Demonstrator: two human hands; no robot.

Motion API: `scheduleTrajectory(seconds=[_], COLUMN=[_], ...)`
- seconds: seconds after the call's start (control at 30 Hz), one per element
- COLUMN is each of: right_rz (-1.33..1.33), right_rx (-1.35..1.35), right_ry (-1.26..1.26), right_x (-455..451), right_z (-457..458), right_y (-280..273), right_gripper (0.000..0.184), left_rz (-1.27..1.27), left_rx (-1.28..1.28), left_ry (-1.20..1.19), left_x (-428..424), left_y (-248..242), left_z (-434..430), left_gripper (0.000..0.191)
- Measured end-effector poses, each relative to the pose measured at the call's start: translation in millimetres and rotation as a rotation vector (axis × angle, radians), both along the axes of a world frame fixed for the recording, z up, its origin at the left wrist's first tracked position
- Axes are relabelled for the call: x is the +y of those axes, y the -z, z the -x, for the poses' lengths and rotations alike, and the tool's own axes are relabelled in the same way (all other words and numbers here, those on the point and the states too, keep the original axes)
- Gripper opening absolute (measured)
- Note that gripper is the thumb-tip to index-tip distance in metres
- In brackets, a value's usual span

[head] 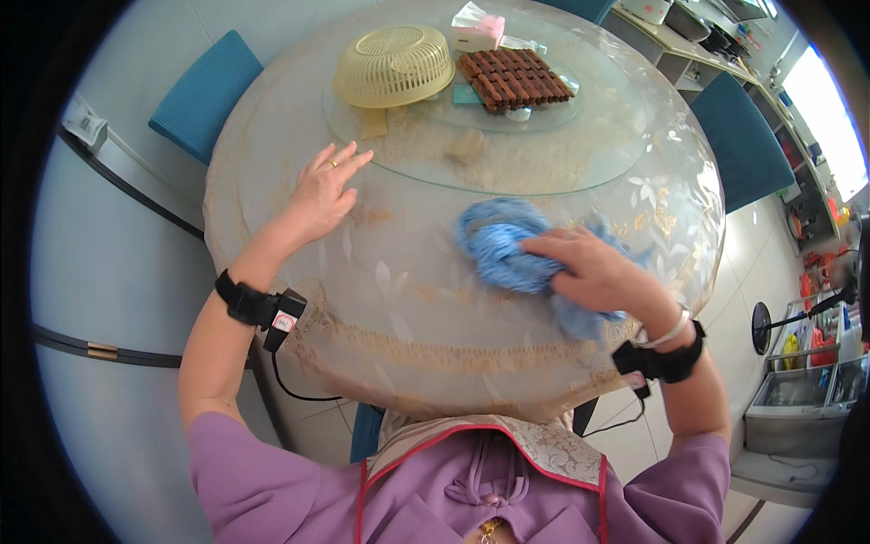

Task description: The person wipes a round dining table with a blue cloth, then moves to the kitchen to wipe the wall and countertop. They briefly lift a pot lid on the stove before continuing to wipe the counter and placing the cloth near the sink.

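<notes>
A crumpled blue cloth (pixel 506 245) lies on the round dining table (pixel 408 285), which wears a translucent patterned cover. My right hand (pixel 598 272) presses down on the cloth and grips part of it; motion blurs both slightly. More of the cloth spreads beneath and to the right of that hand. On the left, my left hand (pixel 325 194) has its fingers apart and holds nothing. Its fingertips are by the near-left rim of the glass turntable (pixel 544 160); whether they touch the surface I cannot tell.
On the turntable sit an upturned yellow plastic basket (pixel 397 68), a brown woven trivet (pixel 516 78) and a tissue box (pixel 478 30). Blue chairs (pixel 207 95) (pixel 741 143) flank the table. A fridge-like pale cabinet (pixel 109 251) stands at left, a storage rack (pixel 809 353) at right.
</notes>
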State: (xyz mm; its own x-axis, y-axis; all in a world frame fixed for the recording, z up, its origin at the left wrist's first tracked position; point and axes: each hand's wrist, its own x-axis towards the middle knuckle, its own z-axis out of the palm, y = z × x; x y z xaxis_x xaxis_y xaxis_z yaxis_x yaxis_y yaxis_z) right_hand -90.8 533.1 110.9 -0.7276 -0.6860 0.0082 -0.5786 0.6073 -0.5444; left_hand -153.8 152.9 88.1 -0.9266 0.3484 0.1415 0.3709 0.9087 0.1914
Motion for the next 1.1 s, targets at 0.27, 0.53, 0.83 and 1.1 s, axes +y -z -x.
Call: scheduleTrajectory(seconds=[0.27,0.53,0.83,1.1], right_rz=[1.170,0.483,0.250,-0.144], right_rx=[-0.992,-0.524,-0.038,0.402], right_ry=[0.536,0.082,0.585,0.745], right_x=[9,-44,78,128], right_z=[-56,-59,-62,-57], right_y=[-31,4,11,75], right_gripper=[0.041,0.059,0.047,0.037], left_rz=[-0.881,-1.600,-1.123,0.028], left_rx=[-0.714,-0.770,-0.055,0.202], left_ry=[0.207,0.014,-0.212,0.286], left_x=[68,133,-3,89], left_y=[-26,-1,-96,13], left_z=[-67,-118,-114,-91], left_gripper=[0.047,0.058,0.045,0.061])
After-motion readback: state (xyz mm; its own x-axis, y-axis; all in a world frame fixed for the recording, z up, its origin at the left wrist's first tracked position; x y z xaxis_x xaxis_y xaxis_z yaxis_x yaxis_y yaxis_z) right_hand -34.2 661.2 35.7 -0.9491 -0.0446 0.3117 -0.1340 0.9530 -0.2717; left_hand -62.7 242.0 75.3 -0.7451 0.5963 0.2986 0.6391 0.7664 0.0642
